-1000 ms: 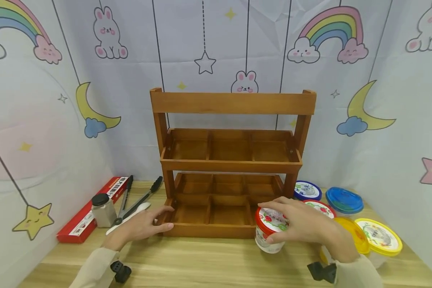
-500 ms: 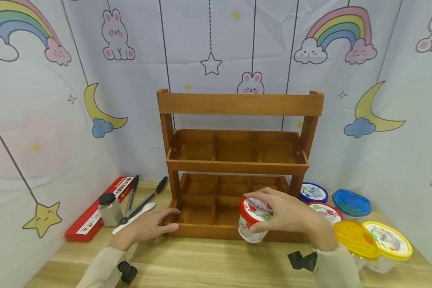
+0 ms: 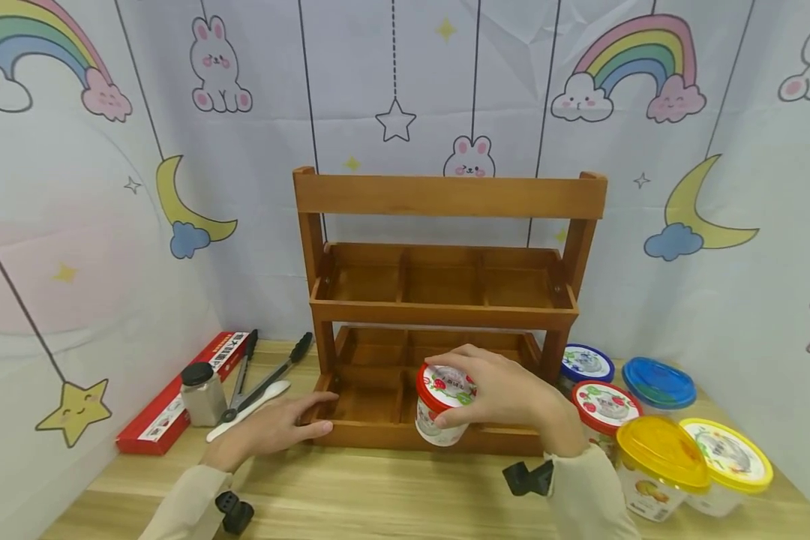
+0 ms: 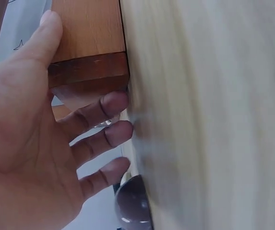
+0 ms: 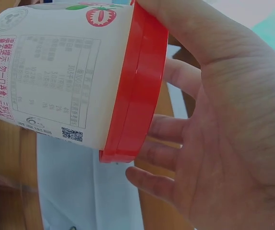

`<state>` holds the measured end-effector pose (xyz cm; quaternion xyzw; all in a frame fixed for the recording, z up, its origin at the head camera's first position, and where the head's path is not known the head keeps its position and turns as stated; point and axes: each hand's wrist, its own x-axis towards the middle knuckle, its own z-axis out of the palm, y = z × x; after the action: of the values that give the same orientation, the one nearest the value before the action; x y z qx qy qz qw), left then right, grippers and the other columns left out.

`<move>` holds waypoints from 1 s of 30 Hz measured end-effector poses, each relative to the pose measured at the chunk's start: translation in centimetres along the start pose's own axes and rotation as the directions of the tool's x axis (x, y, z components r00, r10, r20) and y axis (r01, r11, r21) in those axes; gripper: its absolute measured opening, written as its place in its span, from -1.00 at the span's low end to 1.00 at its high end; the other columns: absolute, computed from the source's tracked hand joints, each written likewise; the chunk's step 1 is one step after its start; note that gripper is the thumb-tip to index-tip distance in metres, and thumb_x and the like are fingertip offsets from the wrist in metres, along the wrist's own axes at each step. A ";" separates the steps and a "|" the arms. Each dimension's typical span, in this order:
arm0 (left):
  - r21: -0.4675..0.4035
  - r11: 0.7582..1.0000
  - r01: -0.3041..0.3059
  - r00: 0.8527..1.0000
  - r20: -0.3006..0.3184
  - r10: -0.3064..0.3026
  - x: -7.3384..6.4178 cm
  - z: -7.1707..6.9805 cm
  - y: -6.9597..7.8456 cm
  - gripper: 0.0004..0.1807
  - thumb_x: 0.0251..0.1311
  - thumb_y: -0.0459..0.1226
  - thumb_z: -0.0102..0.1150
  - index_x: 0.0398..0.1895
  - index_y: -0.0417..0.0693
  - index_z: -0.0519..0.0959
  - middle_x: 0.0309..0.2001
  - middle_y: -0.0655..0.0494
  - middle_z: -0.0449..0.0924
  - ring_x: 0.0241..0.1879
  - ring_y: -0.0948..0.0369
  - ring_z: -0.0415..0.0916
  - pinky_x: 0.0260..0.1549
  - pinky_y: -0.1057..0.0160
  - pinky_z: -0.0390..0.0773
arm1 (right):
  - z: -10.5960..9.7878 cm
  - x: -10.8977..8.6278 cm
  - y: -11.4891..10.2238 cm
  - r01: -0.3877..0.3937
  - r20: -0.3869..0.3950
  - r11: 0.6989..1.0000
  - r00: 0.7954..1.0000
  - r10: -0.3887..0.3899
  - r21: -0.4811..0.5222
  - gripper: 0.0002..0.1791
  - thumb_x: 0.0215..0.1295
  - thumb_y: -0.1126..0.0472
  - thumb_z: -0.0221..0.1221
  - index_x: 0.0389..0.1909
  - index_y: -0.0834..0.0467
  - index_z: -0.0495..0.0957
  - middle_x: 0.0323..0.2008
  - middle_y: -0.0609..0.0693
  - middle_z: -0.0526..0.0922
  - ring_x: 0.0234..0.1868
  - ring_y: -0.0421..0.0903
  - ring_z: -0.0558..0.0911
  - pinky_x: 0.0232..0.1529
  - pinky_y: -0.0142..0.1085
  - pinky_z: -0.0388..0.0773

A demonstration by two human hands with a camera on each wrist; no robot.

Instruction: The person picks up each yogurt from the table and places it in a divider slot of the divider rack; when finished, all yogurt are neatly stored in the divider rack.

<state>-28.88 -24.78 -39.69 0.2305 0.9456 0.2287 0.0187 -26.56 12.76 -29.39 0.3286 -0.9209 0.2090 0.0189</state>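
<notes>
One tub (image 5: 75, 76) between right-hand fingers (image 5: 160, 155)

Your right hand (image 3: 506, 397) is covering part of the lid of the held red-lidded tub (image 3: 439, 386), and together they are hiding some lower compartments of the wooden rack (image 3: 445, 197). In the right wrist view, the right edge is cutting off that hand, and the tub's table print is coming out too faint for reading. At the left wrist view's bottom edge, a dark rounded thing (image 4: 133, 203) is showing too little to identify.
</notes>
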 end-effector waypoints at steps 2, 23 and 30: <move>-0.036 0.999 0.017 1.000 0.025 -0.016 0.0 0.0 0.0 -0.34 0.41 0.13 0.06 0.49 0.12 0.31 0.38 -0.22 0.37 0.32 -0.24 0.33 0.22 -0.33 0.26 | 0.1 0.3 -0.1 0.004 0.005 1.000 1.000 -0.004 -0.005 -0.12 0.02 -0.37 0.39 0.39 -0.19 0.43 0.22 -0.16 0.47 0.04 -0.15 0.50 -0.05 -0.15 0.51; -0.113 0.987 0.118 0.990 0.089 -0.108 0.2 0.0 0.4 -0.40 0.50 0.14 -0.15 0.51 0.19 0.25 0.39 -0.23 0.34 0.26 -0.20 0.40 0.20 -0.32 0.28 | 3.0 4.2 -1.4 0.129 -0.154 0.981 0.976 -0.151 -0.144 -0.11 0.03 -0.32 0.41 0.41 -0.18 0.40 0.33 0.04 0.41 0.22 0.06 0.47 0.20 0.06 0.41; -0.083 0.989 0.126 0.990 0.067 -0.121 0.3 0.3 0.5 -0.43 0.47 0.12 -0.08 0.43 0.14 0.34 0.33 -0.23 0.42 0.21 -0.22 0.45 0.14 -0.32 0.34 | 4.5 4.8 -1.7 0.172 -0.202 0.969 0.957 -0.208 -0.179 -0.13 0.06 -0.31 0.40 0.42 -0.19 0.38 0.36 0.07 0.38 0.24 0.09 0.46 0.19 0.07 0.42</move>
<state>-28.88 -24.12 -39.70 0.1774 0.9463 0.2606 0.0721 -28.78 6.94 -31.99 0.3881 -0.8909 0.1670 0.1666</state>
